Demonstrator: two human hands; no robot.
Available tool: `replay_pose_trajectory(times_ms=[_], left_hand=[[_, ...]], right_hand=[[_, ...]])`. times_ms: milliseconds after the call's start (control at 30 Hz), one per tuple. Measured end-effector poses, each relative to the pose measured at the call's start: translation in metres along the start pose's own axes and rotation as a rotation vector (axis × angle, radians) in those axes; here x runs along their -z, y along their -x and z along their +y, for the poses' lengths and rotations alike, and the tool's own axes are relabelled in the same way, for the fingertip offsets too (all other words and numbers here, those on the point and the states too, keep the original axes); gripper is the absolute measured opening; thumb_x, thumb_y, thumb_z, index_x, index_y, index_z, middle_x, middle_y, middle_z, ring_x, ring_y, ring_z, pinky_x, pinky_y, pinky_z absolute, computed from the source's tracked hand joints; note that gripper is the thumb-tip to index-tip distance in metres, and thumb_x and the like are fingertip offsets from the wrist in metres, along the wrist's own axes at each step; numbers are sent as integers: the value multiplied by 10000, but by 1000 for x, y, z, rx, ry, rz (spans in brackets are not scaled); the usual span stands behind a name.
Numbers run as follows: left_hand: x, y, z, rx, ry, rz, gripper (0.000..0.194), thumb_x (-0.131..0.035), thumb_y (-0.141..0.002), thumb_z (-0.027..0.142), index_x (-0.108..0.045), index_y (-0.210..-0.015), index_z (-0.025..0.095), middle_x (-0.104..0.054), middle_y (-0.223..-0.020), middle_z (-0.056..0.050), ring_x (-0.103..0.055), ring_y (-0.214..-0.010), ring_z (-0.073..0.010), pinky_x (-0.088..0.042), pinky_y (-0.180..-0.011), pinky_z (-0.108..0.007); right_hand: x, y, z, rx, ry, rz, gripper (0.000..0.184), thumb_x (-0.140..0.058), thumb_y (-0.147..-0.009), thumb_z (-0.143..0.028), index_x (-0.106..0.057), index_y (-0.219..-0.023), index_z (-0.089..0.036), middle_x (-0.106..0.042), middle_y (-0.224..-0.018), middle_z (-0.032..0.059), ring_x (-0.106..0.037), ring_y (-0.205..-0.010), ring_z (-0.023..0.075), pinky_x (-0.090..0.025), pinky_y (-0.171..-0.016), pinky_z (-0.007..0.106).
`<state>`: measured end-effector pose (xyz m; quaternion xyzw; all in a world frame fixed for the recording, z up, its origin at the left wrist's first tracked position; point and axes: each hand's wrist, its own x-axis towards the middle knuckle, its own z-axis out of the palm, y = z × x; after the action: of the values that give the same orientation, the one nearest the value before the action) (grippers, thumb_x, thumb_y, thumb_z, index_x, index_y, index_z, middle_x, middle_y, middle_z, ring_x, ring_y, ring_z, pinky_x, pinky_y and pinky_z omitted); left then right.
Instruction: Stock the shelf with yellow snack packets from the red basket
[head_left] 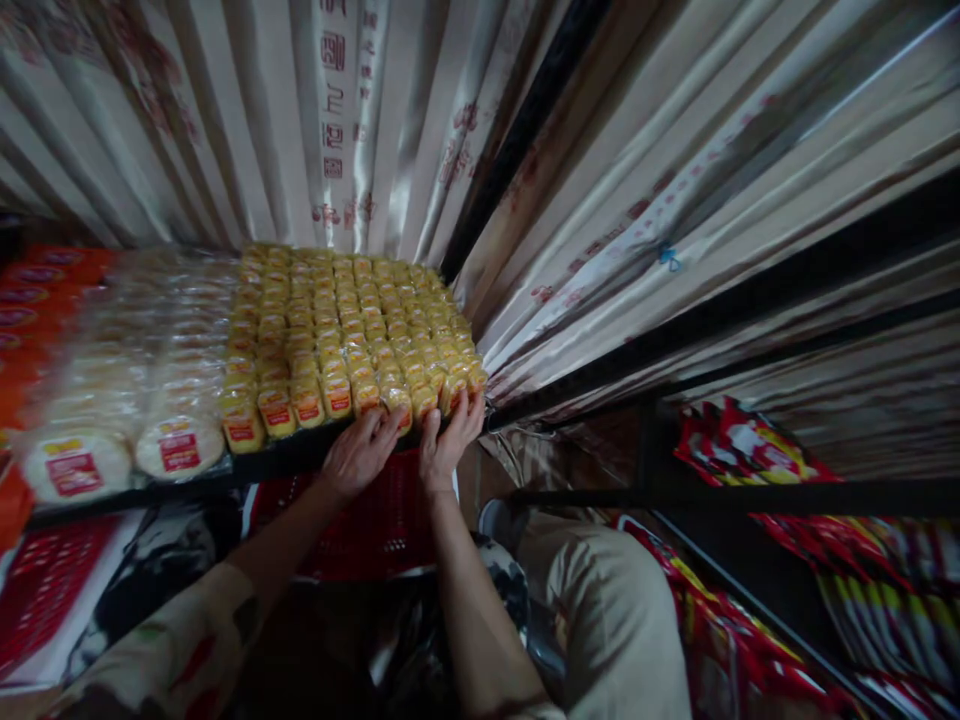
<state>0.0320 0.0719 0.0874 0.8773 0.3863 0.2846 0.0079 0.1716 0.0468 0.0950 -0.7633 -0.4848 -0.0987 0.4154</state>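
Observation:
Rows of small yellow wrapped packets (337, 320) with red labels fill the right part of a dark shelf (285, 457). My left hand (364, 450) lies against the front of these rows, its fingers stretched towards a front packet. Just to its right, my right hand (452, 440) touches the front packets near the row's right end, thumb and fingers apart. Both hands are partly dim, and their exact contact with the packets is hard to make out. To the left stand larger round pale items (180, 445) in clear wrap with red labels.
Orange packages (45, 300) stand at the far left. Below the shelf is a red crate (382, 520). Pale printed curtains (360, 120) hang behind, crossed by dark bars. Red packets (750, 445) lie on a lower-right shelf. A bent trousered knee (607, 600) is near my right arm.

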Motion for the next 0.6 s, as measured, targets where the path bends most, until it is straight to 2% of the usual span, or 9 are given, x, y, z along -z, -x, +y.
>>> replay_pose_trajectory(times_ms=[133,267,500,600], left_hand=[[-2,2,0,53,49,-2,415,-388,-917,319,-435,-1306,183,-637,-1023,-100,-631,-920,-171,-495,-833,-256],[-3,2,-1,37,57,10,405,-385,-918,297,-452,-1292,154,-644,-1071,-113,-617,-988,-179,-466,-906,-269],[-5,2,-7,-84,95,1,447,-378,-910,185,-359,-1354,134,-610,-1141,-116,-555,-1073,-205,-422,-973,-345],[-3,-1,-6,-55,105,-3,435,-378,-909,193,-378,-1342,147,-609,-1122,-110,-555,-1057,-202,-430,-960,-339]], right_hand=[[-12,-14,-2,-168,6,-22,584,-194,-929,-405,-266,-1398,-63,-226,-1451,221,-109,-1371,285,-205,-1036,593],[-26,-28,0,-180,15,-75,628,-308,-880,-471,-361,-1366,-76,-291,-1434,203,-121,-1373,314,-174,-1049,608],[-42,-25,0,-238,53,-3,555,-264,-850,-464,-321,-1380,-307,-282,-1466,11,-118,-1394,197,-128,-1125,535],[-41,-24,-1,-132,35,-9,546,-267,-850,-430,-310,-1383,-323,-285,-1465,-16,-111,-1393,185,-105,-1143,522]])
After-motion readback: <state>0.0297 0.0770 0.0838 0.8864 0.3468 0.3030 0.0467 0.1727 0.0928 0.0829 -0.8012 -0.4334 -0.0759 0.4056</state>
